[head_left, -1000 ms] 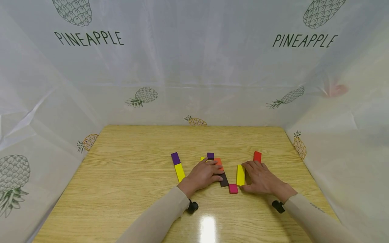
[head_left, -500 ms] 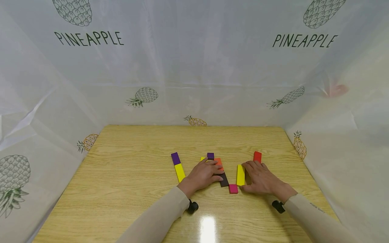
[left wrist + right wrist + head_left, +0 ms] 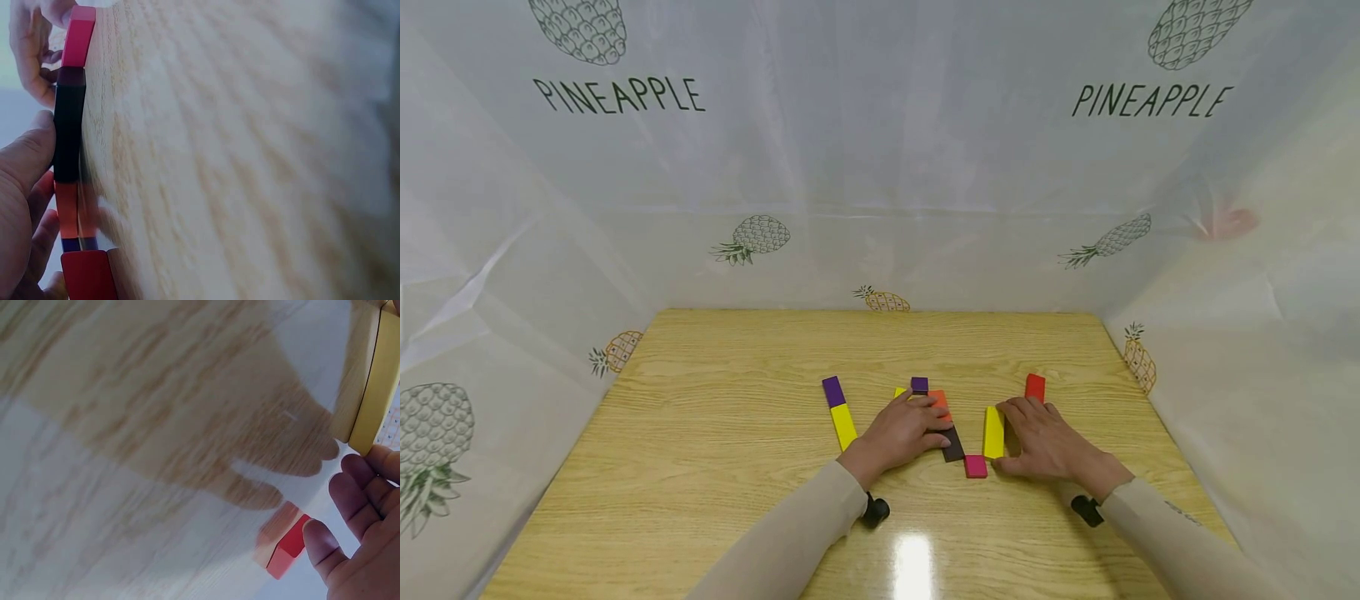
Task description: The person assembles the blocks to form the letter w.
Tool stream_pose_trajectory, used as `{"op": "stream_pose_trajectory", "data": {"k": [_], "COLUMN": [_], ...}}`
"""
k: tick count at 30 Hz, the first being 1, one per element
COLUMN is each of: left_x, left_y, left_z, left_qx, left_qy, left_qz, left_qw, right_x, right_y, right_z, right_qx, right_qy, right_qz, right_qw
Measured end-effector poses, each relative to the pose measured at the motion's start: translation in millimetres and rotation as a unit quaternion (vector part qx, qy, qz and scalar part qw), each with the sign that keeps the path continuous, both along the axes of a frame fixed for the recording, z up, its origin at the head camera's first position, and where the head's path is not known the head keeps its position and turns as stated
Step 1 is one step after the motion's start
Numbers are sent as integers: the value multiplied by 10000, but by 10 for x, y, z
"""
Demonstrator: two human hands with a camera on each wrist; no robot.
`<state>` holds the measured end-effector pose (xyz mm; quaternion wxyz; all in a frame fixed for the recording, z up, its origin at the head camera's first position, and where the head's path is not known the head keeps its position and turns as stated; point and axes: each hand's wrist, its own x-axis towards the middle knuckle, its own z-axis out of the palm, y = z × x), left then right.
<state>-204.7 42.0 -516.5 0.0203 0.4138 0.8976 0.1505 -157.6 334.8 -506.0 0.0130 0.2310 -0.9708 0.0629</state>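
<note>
In the head view my left hand (image 3: 901, 429) rests over the middle of a zigzag line of flat coloured blocks. Its fingers and thumb touch the orange block (image 3: 938, 403) and the black block (image 3: 953, 446). My right hand (image 3: 1045, 437) holds a yellow block (image 3: 994, 432) at its two ends, finger at the far end and thumb at the near one. A pink block (image 3: 976, 467) lies between the black and yellow blocks. Beyond the right fingers sits a red block (image 3: 1035, 387), partly covered. Another red block (image 3: 89, 276) shows in the left wrist view.
On the left of the wooden table (image 3: 700, 467), a purple block (image 3: 833, 392) adjoins a yellow one (image 3: 844, 427). A small purple block (image 3: 920, 384) sits beyond the left fingers. A pineapple-printed sheet (image 3: 880, 167) hangs around the table's back and sides.
</note>
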Motion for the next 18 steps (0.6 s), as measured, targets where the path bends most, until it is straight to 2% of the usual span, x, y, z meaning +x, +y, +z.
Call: {"op": "stream_pose_trajectory", "data": {"k": [8, 18], "left_x": [-14, -18], "left_y": [-6, -14], "left_z": [-17, -15], "left_qx": [-30, 38], "left_qy": [75, 11], "left_qz": [-40, -51], "left_qw": [10000, 10000], "right_x": [-31, -165], "right_y": [51, 308], "right_z": [47, 104], "right_qx": [-172, 126], "right_qy": [-99, 1006], "right_qz": [-166, -339], "right_qw": [9997, 9943]}}
